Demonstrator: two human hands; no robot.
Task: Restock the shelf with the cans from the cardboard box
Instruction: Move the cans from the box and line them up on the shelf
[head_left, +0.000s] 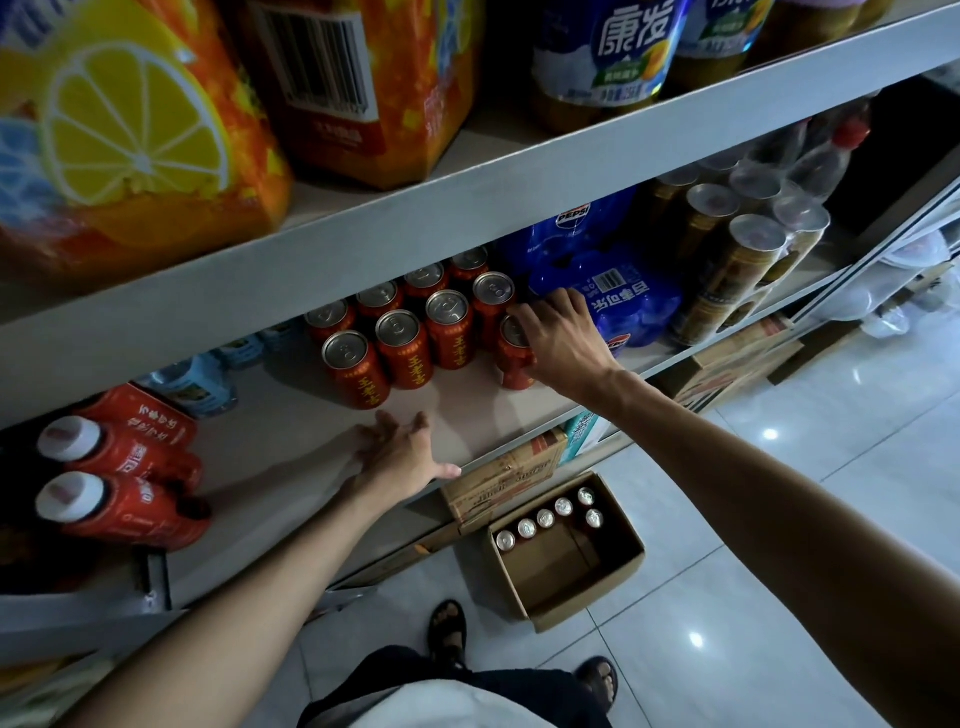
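Observation:
Several red cans (410, 332) with silver tops stand in rows on the middle shelf (291, 431). My right hand (558, 338) grips one more red can (511, 366) from above at the right end of the front row; the can stands on the shelf. My left hand (400, 454) rests flat on the bare shelf board near its front edge, fingers spread, holding nothing. On the floor below, an open cardboard box (566, 556) holds several cans (545, 518) along its far side.
A blue Pepsi pack (608, 291) lies right of the cans, with wrapped gold cans (737, 260) beyond. Red bottles (119, 467) lie at the shelf's left. Large drink packs fill the upper shelf (467, 187). More cartons (509, 478) sit under the shelf. My sandalled feet stand on tiled floor.

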